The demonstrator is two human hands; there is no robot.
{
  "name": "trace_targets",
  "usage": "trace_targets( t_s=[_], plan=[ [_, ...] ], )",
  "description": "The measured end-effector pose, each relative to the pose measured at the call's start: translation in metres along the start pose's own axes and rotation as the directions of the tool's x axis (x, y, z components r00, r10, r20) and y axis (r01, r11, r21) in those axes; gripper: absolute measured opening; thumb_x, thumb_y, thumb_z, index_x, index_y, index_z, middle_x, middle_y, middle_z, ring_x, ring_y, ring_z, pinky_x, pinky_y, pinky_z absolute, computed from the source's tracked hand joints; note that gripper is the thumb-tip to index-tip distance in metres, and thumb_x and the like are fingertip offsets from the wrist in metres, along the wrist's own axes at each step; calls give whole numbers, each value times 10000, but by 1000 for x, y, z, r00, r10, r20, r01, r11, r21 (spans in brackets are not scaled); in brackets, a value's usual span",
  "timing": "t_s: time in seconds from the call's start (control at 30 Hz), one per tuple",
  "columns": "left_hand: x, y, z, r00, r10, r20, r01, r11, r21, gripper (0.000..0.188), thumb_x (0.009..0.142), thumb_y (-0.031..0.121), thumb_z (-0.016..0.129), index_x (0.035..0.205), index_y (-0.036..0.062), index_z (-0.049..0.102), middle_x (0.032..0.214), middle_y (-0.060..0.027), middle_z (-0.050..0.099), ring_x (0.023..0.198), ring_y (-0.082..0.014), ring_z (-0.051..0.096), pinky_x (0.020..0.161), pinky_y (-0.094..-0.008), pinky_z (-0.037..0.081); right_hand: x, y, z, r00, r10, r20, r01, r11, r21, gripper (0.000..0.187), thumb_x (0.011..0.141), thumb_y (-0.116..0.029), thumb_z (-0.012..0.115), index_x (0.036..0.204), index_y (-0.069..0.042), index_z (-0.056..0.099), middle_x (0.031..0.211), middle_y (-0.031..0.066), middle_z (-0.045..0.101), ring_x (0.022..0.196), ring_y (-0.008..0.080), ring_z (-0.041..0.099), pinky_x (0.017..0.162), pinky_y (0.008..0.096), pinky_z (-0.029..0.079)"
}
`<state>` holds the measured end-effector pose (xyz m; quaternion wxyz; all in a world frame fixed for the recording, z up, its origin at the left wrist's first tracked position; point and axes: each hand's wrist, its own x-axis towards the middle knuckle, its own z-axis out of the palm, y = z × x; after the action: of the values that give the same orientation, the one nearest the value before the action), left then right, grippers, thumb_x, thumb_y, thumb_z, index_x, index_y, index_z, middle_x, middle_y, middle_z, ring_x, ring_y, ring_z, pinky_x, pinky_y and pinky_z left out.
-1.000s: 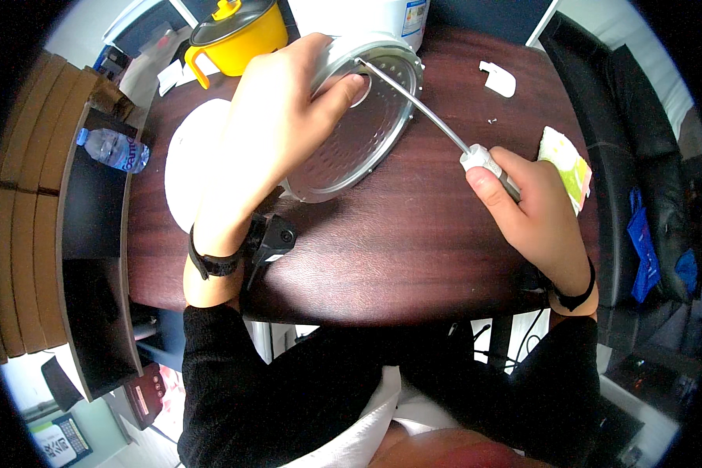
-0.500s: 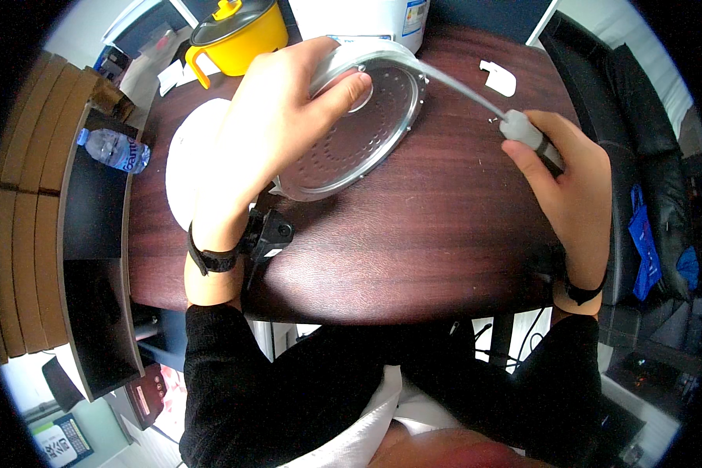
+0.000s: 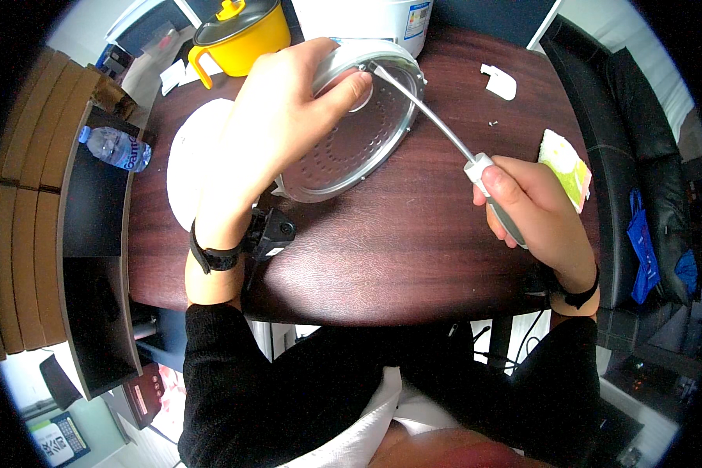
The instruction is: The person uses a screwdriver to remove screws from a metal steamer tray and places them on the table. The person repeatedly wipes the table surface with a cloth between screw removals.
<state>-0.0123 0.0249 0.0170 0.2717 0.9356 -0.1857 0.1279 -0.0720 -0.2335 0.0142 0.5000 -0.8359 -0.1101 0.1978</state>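
My left hand [image 3: 285,109] is closed on the rim of a round clear plastic lid [image 3: 331,160], tilted up on the table, with rows of small holes and studs along its edge. In my right hand [image 3: 538,203] is a screwdriver [image 3: 437,121] with a grey and white handle, fingers wrapped round it. Its tip meets the lid's upper rim beside my left thumb; the exact contact point is too small to make out. A white rounded piece [image 3: 189,156] lies partly hidden under my left forearm. Tiny screws [image 3: 492,123] rest on the table to the right.
Along the back stand a yellow pot [image 3: 249,43] with a dark lid and a white tub-like container [image 3: 355,19]. A small white plastic piece [image 3: 501,83] and a green-and-white packet [image 3: 565,168] lie right. A water bottle [image 3: 118,148] is at the left edge.
The screwdriver's handle has come down and left with my right hand, uncovering the packet, and its shaft is no longer blurred. My left hand and the lid stay nearly still.
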Motion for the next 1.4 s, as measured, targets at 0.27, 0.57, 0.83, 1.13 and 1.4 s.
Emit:
trace_targets(
  t_s=[0.27, 0.57, 0.83, 1.13, 1.4],
  plan=[
    [0, 0, 0, 1000, -6, -8, 6, 1000, 22, 424, 870, 346, 642, 1078, -22, 601, 906, -184, 666, 859, -258, 659, 775, -322, 489, 5, 10, 6, 989, -149, -20, 146, 984, -101, 354, 999, -300, 407, 803, -37, 539, 508, -18, 475, 417, 37, 401, 417, 193, 299],
    [-7, 10, 2, 997, -8, -76, 18, 992, 127, 459, 864, 403, 632, 1116, 21, 597, 936, -205, 649, 912, -345, 631, 781, -371, 489, 2, 13, 18, 830, -476, -292, 197, 739, -644, 247, 869, -305, 634, 833, -62, 608, 613, 138, 583, 598, 342, 599, 514, 411, 435],
    [-11, 16, -1, 995, 18, -96, -3, 988, 155, 480, 855, 409, 641, 1143, 29, 592, 984, -205, 646, 952, -338, 627, 811, -368, 487, 16, 10, -12, 563, -762, -319, 104, 448, -888, 283, 720, -206, 753, 972, -132, 648, 777, 40, 544, 724, 233, 557, 619, 349, 444],
    [-4, 5, 0, 998, -53, -21, 54, 998, 42, 472, 871, 408, 620, 1150, 27, 594, 969, -200, 651, 938, -315, 637, 824, -347, 474, 3, 4, -14, 895, -339, -291, 170, 861, -479, 228, 903, -255, 604, 834, -39, 626, 589, 54, 553, 493, 124, 517, 472, 274, 377],
    [-6, 8, 1, 997, -42, -65, 46, 997, 55, 457, 875, 394, 621, 1120, 9, 601, 938, -200, 653, 905, -299, 642, 803, -341, 476, 5, 5, 1, 998, -61, 20, 62, 998, -14, 338, 978, -311, 473, 868, -17, 597, 564, -7, 516, 453, 57, 459, 426, 225, 359]
  ],
)
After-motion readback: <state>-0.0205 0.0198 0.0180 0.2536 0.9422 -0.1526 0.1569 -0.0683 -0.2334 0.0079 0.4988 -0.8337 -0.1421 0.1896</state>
